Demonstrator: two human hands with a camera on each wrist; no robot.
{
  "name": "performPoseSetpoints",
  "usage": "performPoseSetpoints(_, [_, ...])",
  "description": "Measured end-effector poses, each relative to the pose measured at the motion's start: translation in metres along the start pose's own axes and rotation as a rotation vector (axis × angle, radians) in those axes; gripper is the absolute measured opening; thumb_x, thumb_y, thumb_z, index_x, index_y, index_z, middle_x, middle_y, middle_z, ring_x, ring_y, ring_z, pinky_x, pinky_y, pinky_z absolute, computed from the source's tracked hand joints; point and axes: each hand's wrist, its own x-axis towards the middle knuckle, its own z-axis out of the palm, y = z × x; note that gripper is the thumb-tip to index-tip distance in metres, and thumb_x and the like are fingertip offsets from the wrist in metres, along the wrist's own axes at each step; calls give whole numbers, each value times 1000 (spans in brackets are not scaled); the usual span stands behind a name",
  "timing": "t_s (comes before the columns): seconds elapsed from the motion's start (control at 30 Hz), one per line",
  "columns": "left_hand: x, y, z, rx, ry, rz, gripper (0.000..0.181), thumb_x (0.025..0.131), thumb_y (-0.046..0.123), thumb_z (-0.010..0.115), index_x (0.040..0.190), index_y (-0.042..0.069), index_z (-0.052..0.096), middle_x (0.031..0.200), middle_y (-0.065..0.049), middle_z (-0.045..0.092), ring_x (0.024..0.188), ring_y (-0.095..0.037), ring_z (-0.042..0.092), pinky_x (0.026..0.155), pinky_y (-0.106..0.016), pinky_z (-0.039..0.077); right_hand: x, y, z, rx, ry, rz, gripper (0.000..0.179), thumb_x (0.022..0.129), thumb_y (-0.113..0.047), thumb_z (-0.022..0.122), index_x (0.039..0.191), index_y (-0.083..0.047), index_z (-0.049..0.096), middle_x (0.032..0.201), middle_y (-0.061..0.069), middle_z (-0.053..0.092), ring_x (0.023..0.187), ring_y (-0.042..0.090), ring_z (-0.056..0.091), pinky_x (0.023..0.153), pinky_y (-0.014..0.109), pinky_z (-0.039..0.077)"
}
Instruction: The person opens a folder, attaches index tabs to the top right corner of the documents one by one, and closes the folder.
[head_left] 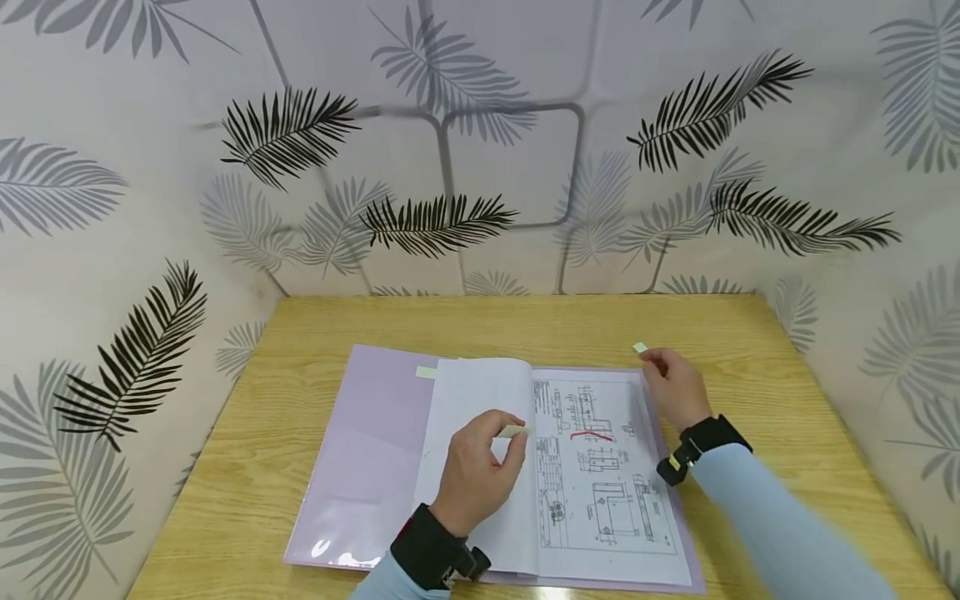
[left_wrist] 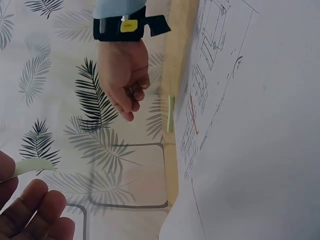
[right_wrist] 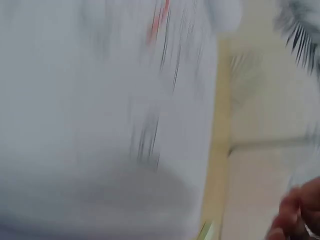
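My left hand [head_left: 480, 471] is over the open pages and pinches a pale green sticky strip [head_left: 513, 431] between thumb and index finger. The same strip [left_wrist: 35, 165] curves out from the fingertips in the left wrist view. My right hand [head_left: 675, 387] hovers by the document's upper right corner, its fingers loosely bent with nothing seen in them. Just past those fingertips, a small pale green sticky pad [head_left: 640, 347] lies on the table, apart from the hand in the left wrist view. Beneath the hands is a printed drawing sheet [head_left: 607, 517] with a red mark.
A lilac folder [head_left: 367, 467] lies open on the wooden table [head_left: 225, 492]. Its turned white page [head_left: 480, 383] bulges near the fold. A pale green tab [head_left: 425, 372] sticks out at that page's upper left edge. Leaf-patterned cloth [head_left: 487, 167] hangs behind the table.
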Motion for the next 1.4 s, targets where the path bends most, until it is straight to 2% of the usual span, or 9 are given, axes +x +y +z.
performPoseSetpoints(0.13, [-1, 0, 2, 31, -19, -1, 5, 88, 11, 66, 92, 11, 64, 89, 2, 66, 84, -8, 61, 73, -27, 51, -40, -31, 13, 112, -215, -209, 23, 103, -22, 47, 115, -9, 63, 94, 10, 62, 80, 27, 55, 66, 29, 46])
performPoseSetpoints(0.23, [-2, 1, 4, 65, -34, 7, 6, 88, 12, 67, 89, 12, 61, 83, 4, 62, 76, -6, 56, 68, -24, 49, -72, -64, 16, 188, -322, -363, 16, 100, -16, 53, 111, -11, 63, 84, 2, 61, 70, 21, 56, 58, 25, 46])
performPoseSetpoints(0.33, [-4, 0, 6, 96, -46, 34, 7, 87, 12, 67, 88, 12, 60, 80, 4, 59, 70, -8, 53, 63, -21, 46, -93, -87, 20, 269, -352, -482, 16, 96, -9, 58, 111, -12, 63, 76, -3, 58, 59, 14, 50, 50, 23, 41])
performPoseSetpoints(0.5, [-4, 0, 7, 134, -58, 91, 8, 84, 10, 69, 86, 11, 61, 78, 4, 59, 69, -11, 55, 63, -19, 45, -111, -112, 26, 350, -332, -591, 20, 91, 2, 61, 109, -8, 62, 70, -5, 55, 53, 8, 43, 45, 23, 36])
performPoseSetpoints(0.67, [-5, -2, 9, 188, -66, 137, 12, 81, 10, 72, 82, 12, 61, 76, 2, 60, 71, -11, 56, 64, -21, 46, -124, -134, 23, 386, -335, -594, 17, 87, 6, 64, 103, 0, 63, 68, -1, 54, 53, 8, 41, 46, 23, 35])
performPoseSetpoints(0.87, [-9, -4, 10, 260, -62, 184, 13, 78, 10, 74, 82, 12, 62, 77, 3, 61, 70, -8, 55, 61, -19, 45, -125, -117, 37, 427, -362, -561, 14, 89, 2, 65, 102, -3, 64, 74, 0, 61, 55, 10, 44, 46, 23, 37])
performPoseSetpoints(1.0, [-10, -4, 10, 292, -67, 206, 16, 76, 9, 74, 79, 12, 59, 76, 2, 59, 68, -7, 53, 59, -19, 43, -123, -106, 44, 438, -353, -524, 14, 90, -7, 67, 104, -7, 64, 73, -2, 60, 56, 10, 46, 47, 23, 38])
performPoseSetpoints(1.23, [-13, 0, 14, 370, -118, 256, 13, 78, 10, 74, 80, 11, 61, 74, 5, 56, 65, -5, 49, 58, -15, 42, -127, -105, 44, 448, -369, -440, 4, 92, -15, 66, 95, -13, 67, 78, -1, 65, 58, 11, 50, 49, 24, 43])
performPoseSetpoints(1.4, [-14, 2, 16, 385, -125, 267, 14, 77, 10, 74, 79, 12, 60, 74, 5, 55, 66, -5, 49, 59, -15, 42, -129, -108, 43, 442, -364, -387, 3, 91, -15, 67, 89, -14, 66, 73, -1, 63, 55, 9, 50, 48, 23, 43])
